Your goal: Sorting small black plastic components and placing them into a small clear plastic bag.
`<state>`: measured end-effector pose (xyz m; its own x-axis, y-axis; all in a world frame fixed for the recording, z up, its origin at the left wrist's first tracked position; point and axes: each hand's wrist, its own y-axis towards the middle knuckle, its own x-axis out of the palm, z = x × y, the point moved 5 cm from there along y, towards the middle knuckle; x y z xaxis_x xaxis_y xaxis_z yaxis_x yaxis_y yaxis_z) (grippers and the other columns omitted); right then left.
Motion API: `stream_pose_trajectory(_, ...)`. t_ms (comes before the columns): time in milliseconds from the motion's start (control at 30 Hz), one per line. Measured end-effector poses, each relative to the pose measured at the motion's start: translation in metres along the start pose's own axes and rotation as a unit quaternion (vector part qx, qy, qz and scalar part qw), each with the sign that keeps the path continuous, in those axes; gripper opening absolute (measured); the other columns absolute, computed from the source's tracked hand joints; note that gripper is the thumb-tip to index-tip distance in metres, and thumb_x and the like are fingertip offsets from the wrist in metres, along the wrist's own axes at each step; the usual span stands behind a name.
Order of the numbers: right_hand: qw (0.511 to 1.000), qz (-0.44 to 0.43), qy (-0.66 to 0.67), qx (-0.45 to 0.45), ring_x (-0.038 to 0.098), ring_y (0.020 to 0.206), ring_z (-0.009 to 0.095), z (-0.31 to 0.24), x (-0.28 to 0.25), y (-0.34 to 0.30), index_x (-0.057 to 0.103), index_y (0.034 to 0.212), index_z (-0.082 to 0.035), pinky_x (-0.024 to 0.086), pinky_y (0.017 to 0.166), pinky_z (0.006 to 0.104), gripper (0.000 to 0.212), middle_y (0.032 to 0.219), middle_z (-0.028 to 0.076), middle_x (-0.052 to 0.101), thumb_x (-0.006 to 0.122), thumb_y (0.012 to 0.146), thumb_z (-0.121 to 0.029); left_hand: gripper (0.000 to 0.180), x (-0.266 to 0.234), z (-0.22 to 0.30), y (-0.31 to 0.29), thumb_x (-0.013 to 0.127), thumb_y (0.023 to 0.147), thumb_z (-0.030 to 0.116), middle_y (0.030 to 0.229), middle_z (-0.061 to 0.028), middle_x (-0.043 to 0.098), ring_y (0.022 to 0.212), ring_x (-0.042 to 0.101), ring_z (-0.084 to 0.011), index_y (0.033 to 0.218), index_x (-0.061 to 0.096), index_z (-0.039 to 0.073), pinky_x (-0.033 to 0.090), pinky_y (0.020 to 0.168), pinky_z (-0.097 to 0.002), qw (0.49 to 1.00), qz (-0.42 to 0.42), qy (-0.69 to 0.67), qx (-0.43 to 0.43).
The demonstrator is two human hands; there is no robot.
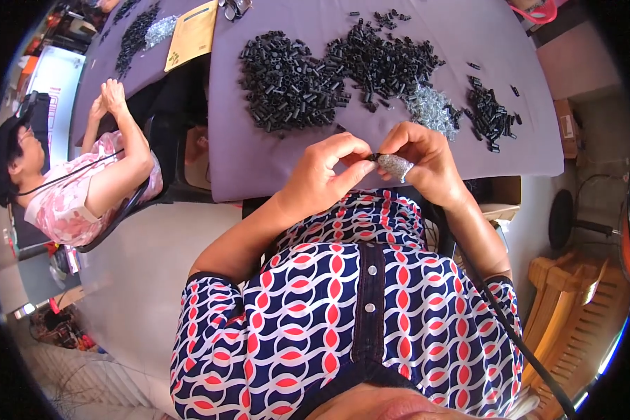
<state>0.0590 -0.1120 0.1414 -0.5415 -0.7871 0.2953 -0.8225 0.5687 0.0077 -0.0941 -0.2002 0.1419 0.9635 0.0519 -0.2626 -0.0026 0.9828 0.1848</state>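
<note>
My hands meet in front of me at the table's near edge. A small black cylindrical piece (373, 157) sits between their fingertips. My left hand (327, 168) pinches it with thumb and forefinger. From the other side, my right hand (430, 161) is closed, its fingertips also at the piece. A silvery, speckled thing (395, 166) shows at the right thumb; whether it is a wrapping or a held clump, I cannot tell. Just beyond the right hand lies a heap of thin, shiny silvery bits (432, 112).
Two large piles of black cylindrical pieces (290, 84) cover the middle of the grey-clothed table (497, 42); a smaller pile (493, 112) lies right. Far left, a yellow envelope (191, 35) lies near more piles. Another person (84, 168) sits at my left, hands raised. A wooden chair (563, 308) stands right.
</note>
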Motion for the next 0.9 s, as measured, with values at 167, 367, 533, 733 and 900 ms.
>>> stream_pose_trajectory(167,0.998,-0.018,-0.031,0.047,0.064,0.085,0.008,0.0,-0.003,-0.001,0.065,0.097,0.002,0.052,0.077,0.0244,0.011,0.092,0.001,0.067,0.071,0.09,0.006,0.011,0.01,-0.021,-0.007,0.066,0.096,0.004,0.094,-0.003,0.065,0.086,0.062,-0.01,0.106,0.064,-0.002,0.051,0.078,-0.0254,0.974,-0.014,-0.18,-0.14)
stream_pose_trajectory(367,0.985,-0.008,-0.17,-0.001,0.065,0.083,0.011,-0.011,-0.002,-0.007,0.065,0.097,0.002,0.053,0.076,0.0263,0.013,0.091,0.003,0.066,0.071,0.086,0.008,0.011,0.018,-0.018,-0.008,0.066,0.096,0.003,0.095,-0.003,0.066,0.086,0.062,-0.0087,0.105,0.065,-0.002,0.051,0.078,-0.0241,0.953,-0.018,-0.257,-0.159)
stream_pose_trajectory(533,0.94,-0.023,-0.335,-0.064,0.065,0.081,0.016,-0.018,0.001,-0.009,0.064,0.094,0.002,0.053,0.074,0.0291,0.018,0.088,0.007,0.063,0.069,0.079,0.012,0.009,0.012,-0.01,-0.006,0.07,0.093,0.006,0.086,-0.0024,0.067,0.075,0.062,-0.0077,0.097,0.068,-0.002,0.05,0.068,-0.0233,0.993,0.002,-0.062,-0.095)
stream_pose_trajectory(733,0.927,-0.085,-0.357,-0.074,0.066,0.084,0.018,-0.02,0.006,-0.009,0.064,0.088,0.003,0.053,0.076,0.0286,0.018,0.092,0.011,0.065,0.071,0.074,0.011,0.013,0.012,-0.032,-0.01,0.071,0.093,0.009,0.081,-0.0049,0.069,0.067,0.064,-0.0104,0.099,0.07,-0.002,0.053,0.063,-0.0232,0.883,-0.096,-0.337,-0.312)
stream_pose_trajectory(900,0.926,-0.078,-0.368,-0.032,0.067,0.084,0.017,-0.01,0.009,-0.009,0.065,0.09,0.002,0.054,0.077,0.0283,0.016,0.09,0.009,0.066,0.07,0.078,0.011,0.014,0.014,-0.023,-0.009,0.069,0.094,0.009,0.083,-0.0032,0.069,0.07,0.063,-0.0083,0.101,0.069,-0.004,0.052,0.065,-0.0241,0.957,-0.091,-0.097,-0.256)
